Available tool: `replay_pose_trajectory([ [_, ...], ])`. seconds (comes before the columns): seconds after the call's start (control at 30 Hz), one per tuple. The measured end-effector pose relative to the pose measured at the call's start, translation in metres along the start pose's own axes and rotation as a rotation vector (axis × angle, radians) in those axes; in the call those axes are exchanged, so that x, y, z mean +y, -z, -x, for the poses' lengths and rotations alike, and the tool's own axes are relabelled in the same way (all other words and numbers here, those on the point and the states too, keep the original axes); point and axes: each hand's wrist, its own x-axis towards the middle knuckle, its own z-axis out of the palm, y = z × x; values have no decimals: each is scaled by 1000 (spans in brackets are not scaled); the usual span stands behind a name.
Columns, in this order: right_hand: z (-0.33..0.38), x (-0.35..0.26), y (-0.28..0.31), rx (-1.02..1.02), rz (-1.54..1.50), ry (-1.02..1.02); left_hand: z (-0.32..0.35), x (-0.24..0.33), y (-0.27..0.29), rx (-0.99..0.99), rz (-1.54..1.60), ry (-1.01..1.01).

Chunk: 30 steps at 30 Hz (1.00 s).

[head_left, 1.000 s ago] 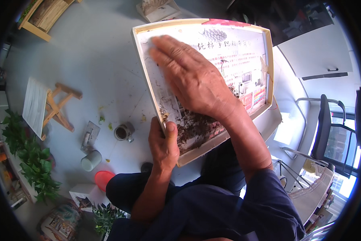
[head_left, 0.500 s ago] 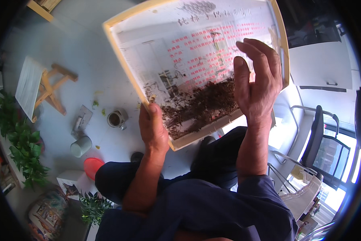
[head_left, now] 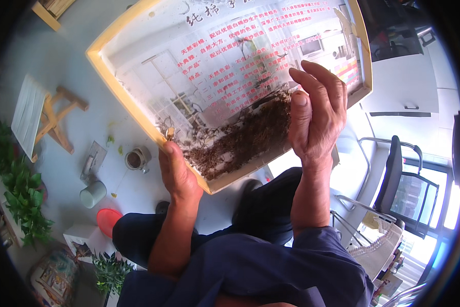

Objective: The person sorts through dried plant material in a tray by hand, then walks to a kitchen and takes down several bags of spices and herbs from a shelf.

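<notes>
A shallow, yellow-rimmed box (head_left: pixel 134 106) with a printed inner face is tilted toward me. Along its lower side lies a heap of dark brown, dried, crumbly bits (head_left: pixel 240 140), with stray stalks scattered above. My left hand (head_left: pixel 179 176) grips the near left corner, thumb over the rim and fingers hidden beneath. Above the right end of the heap is my right hand (head_left: pixel 319 115), its fingers bent and spread from the thumb, with nothing visible between them. Whether it touches the bits or the box I cannot tell.
On the floor to the left are a wooden folding stool (head_left: pixel 51 120), a glass mug (head_left: pixel 137 159), a pale cup (head_left: pixel 93 194), a flat metal tool (head_left: pixel 93 161) and a red bowl (head_left: pixel 108 221). Leafy plants (head_left: pixel 23 189) line the far left. A chair (head_left: pixel 393 184) stands right.
The box and my left hand have shifted left and a little nearer, so more printing shows. The brown bits have spread along the lower side. My right hand has moved slightly left.
</notes>
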Motion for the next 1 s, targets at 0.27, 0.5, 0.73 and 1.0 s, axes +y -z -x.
replay_pose_trajectory([
  [0.27, -1, -3, -1, -34, -52, -47, 5, 4, -2, 4, 70, 67],
  [0.5, 5, -6, -9, 53, 78, -255, 4, 11, -3, -3, 60, 19],
  [0.73, 6, -34, -16, -262, -322, 31, 5, 11, -9, 41, 160, 86],
  [1.0, 2, 15, -5, 24, -23, -275, 5, 20, -13, 109, 168, 111],
])
